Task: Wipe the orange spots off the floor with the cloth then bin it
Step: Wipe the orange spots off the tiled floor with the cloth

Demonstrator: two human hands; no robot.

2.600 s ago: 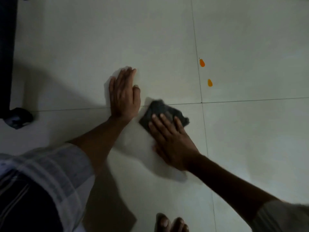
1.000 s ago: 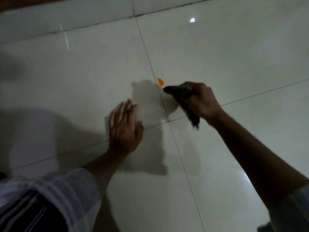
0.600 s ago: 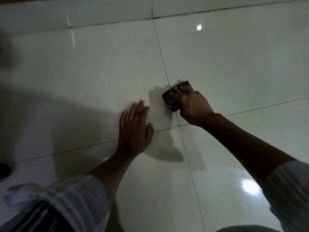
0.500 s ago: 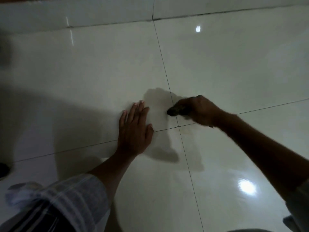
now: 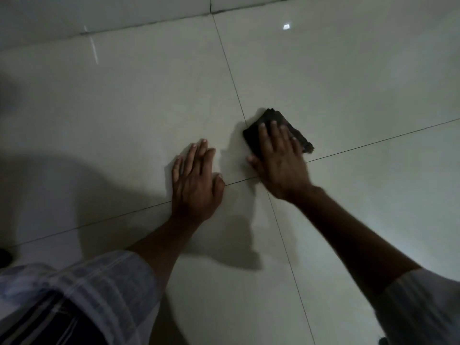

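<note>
A person crouched over a pale tiled floor (image 5: 348, 95) presses a dark cloth (image 5: 275, 120) flat against it with the right hand (image 5: 281, 160), whose grip is fully spread: fingers (image 5: 263, 135) extended and splayed, palm down, pinning the cloth rather than closing around it. The cloth lies under and ahead of those fingers, showing beyond the fingertips toward 12 o'clock and past the little-finger side toward 3 o'clock, where a ragged corner pokes out. Folded into a rough oblong, it runs with its long axis from about 11 o'clock down to 4 o'clock, its far corner pointing up toward 12 o'clock and just touching the grout line (image 5: 231, 78) that crosses the scene from 12 to 5 o'clock. The left hand (image 5: 196, 178) rests open and flat on the floor at 9 o'clock of the cloth, near it but apart, holding nothing, its heel lying across the second grout line. A striped sleeve (image 5: 82, 290) covers the left forearm at 7 o'clock; a pale sleeve (image 5: 423, 307) shows at 4 o'clock. A small bright reflection (image 5: 286, 26) glints on the tile at 1 o'clock. The visible floor around the cloth looks unmarked in the dim light.
</note>
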